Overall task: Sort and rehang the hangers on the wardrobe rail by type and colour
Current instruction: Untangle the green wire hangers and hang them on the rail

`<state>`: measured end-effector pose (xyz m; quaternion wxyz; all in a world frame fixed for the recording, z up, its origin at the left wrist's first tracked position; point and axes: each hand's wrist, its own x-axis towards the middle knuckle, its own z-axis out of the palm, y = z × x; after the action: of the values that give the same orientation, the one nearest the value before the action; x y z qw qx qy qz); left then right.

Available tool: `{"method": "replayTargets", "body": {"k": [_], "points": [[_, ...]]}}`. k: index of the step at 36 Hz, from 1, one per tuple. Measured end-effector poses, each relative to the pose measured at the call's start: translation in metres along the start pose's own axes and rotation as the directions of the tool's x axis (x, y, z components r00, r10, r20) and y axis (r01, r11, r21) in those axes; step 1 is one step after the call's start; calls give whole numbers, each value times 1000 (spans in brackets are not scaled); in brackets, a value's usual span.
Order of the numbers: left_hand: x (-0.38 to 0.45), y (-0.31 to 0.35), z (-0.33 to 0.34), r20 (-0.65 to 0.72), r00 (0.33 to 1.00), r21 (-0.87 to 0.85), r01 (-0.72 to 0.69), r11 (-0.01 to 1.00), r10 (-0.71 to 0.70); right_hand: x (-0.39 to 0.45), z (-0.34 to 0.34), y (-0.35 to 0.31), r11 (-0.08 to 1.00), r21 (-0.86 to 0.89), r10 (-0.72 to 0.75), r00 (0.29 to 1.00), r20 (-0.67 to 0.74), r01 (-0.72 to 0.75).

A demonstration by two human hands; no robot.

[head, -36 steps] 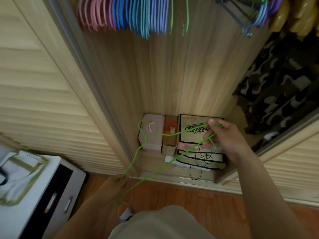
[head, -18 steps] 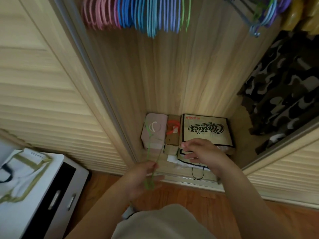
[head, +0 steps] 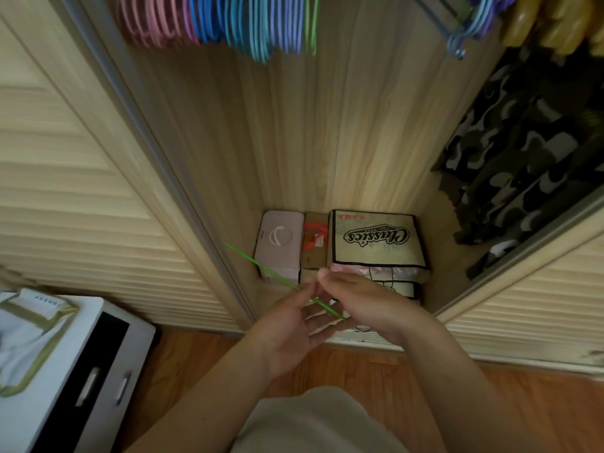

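Hanger wire, green and thin, runs on a slant from upper left down to where your two hands meet low before the wardrobe floor. Your left hand lies palm-up beneath it, fingers loosely straight; your right hand covers its near end, grip hidden. One green hanger already hangs above, right of the blue ones.

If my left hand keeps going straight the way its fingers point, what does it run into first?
Probably the right hand: the left hand points up and to the right with the thin green wire hanger across its fingers, and the right hand lies just beyond. Depth is unclear.
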<state>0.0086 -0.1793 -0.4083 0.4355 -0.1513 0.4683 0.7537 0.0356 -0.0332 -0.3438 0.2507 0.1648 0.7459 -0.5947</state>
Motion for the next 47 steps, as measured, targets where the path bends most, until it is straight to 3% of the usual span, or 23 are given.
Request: {"method": "replayTargets", "body": {"k": [6,17,22,25,26,28,30,33,35,38,40,43,45,47], "points": [[1,-1,3,-26,999,17,22,1000,-22,1,-5,2,986,-166,-27,998,-55,18],[7,6,11,-90,996,96,19,995,-11,3,-1,3,983,-183,35,998,55,-24],[15,27,27,-72,997,257,22,966,-3,13,3,3,994,-105,-9,997,-82,0],[13,53,33,-99,994,325,-12,946,47,20,-2,-5,999,-30,-27,958,-285,20],[9,57,33,-112,991,360,-34,932,79,19,-3,-3,1000,21,0,937,-348,8],[-3,79,31,-136,951,505,-175,845,279,17,-12,-10,996,89,14,893,-449,30],[-15,104,25,-142,814,645,-356,676,563,16,-22,-16,990,125,1,862,-508,72],[-42,155,23,-46,471,755,-561,339,881,11,-36,-38,966,200,-28,837,-547,164],[-65,190,32,40,281,797,-588,139,959,9,-47,-59,969,137,-84,799,-596,204],[-92,234,47,173,138,826,-559,-67,975,1,-63,-96,947,47,-206,713,-671,317],[-108,260,53,296,-8,841,-472,-265,955,-7,-73,-124,927,-28,-283,650,-705,374],[-128,300,61,463,-250,841,-180,-510,851,-11,-86,-160,883,-130,-396,566,-723,451],[-140,324,66,502,-390,836,-9,-548,772,-8,-92,-179,855,-191,-453,514,-728,482],[-148,347,68,505,-478,846,110,-521,719,-6,-96,-196,833,-262,-501,464,-730,488]]}}
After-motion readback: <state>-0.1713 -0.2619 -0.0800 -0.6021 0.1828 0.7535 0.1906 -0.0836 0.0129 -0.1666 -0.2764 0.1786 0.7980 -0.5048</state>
